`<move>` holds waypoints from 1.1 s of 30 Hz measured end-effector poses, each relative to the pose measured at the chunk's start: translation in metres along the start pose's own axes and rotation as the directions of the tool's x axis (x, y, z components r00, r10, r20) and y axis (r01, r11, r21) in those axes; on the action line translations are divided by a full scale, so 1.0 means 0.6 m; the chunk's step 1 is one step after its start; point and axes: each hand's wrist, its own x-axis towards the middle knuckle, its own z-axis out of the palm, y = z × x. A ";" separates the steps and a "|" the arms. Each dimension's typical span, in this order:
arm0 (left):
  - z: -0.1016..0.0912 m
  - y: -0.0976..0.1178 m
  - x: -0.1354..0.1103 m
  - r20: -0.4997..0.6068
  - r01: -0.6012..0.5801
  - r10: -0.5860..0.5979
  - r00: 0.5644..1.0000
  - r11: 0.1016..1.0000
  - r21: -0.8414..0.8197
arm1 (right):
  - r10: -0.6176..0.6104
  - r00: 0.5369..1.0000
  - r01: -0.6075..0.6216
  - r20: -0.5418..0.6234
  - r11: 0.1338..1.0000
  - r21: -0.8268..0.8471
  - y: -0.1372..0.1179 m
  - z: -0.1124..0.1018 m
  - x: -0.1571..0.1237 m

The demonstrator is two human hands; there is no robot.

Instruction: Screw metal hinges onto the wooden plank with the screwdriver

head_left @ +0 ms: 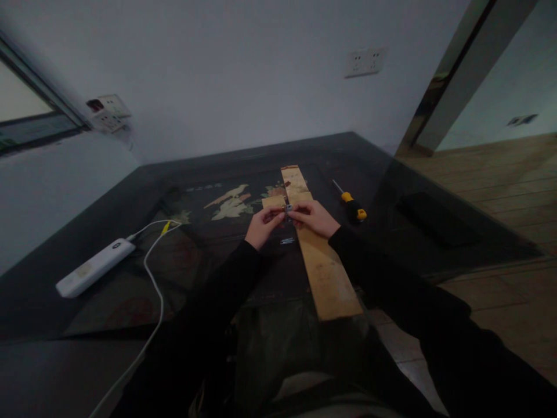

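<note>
My left hand (261, 225) and my right hand (314, 218) meet over the table, fingertips pinched together. Between them is a small metal fitting (288, 207), too small and dim for me to tell its kind. Under my right hand lies a long wooden board (331, 278), running away from me. A shorter wooden piece (272, 201) sits just left of it, partly covered by my left fingers. Several thin screws or nails (287, 241) rest on the table below my hands. To the right lies a yellow and black screwdriver (354, 206), its tip pointing away.
The dark table (226, 267) has a printed bird and flower pattern. A white power strip (96, 268) lies at the left, its white cable (161, 290) running down the near side. A flat black object (437, 219) is at the right. A wall stands behind.
</note>
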 end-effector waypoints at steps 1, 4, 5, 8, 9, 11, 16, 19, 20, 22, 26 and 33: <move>0.000 -0.001 0.000 -0.008 0.000 0.000 1.000 1.000 0.006 | 0.001 1.000 -0.001 -0.003 1.000 -0.005 0.002 0.000 0.000; -0.002 -0.004 0.000 -0.030 -0.013 0.015 0.999 0.998 0.060 | 0.000 1.000 0.000 0.001 1.000 -0.032 0.006 0.001 0.000; -0.003 -0.005 0.000 -0.042 -0.019 0.023 0.999 0.997 0.079 | -0.004 1.000 0.005 0.007 0.999 -0.052 0.006 0.002 0.000; -0.005 -0.007 0.001 -0.065 -0.037 0.046 0.997 0.991 0.132 | -0.045 0.999 0.049 0.028 0.983 -0.175 0.006 0.004 -0.002; -0.005 -0.008 0.002 -0.068 -0.044 0.055 0.996 0.987 0.152 | -0.064 0.997 0.069 0.031 0.971 -0.227 0.006 0.005 -0.002; -0.006 -0.009 0.002 -0.072 -0.066 0.081 0.994 0.978 0.197 | -0.096 0.995 0.102 0.034 0.943 -0.316 0.006 0.006 -0.002; -0.002 -0.010 -0.003 -0.079 -0.130 0.172 0.982 0.916 0.378 | -0.112 0.993 0.115 0.032 0.889 -0.443 0.011 0.007 -0.001; 0.003 -0.008 -0.008 -0.039 -0.194 0.238 0.970 0.865 0.463 | -0.110 0.994 0.093 -0.004 0.867 -0.489 0.011 0.006 -0.001; 0.004 -0.007 -0.010 -0.020 -0.219 0.260 0.965 0.850 0.479 | -0.111 0.994 0.085 -0.022 0.859 -0.505 0.010 0.006 -0.001; 0.006 -0.004 -0.013 0.022 -0.268 0.299 0.954 0.819 0.508 | -0.111 0.992 0.066 -0.052 0.844 -0.533 0.006 0.006 -0.003; 0.006 0.002 -0.015 0.062 -0.311 0.332 0.941 0.781 0.542 | -0.113 0.990 0.049 -0.087 0.841 -0.539 -0.001 0.008 -0.006; 0.006 0.001 -0.014 -0.006 -0.239 0.270 0.963 0.863 0.445 | -0.140 0.988 0.089 -0.062 0.856 -0.509 -0.002 0.009 -0.006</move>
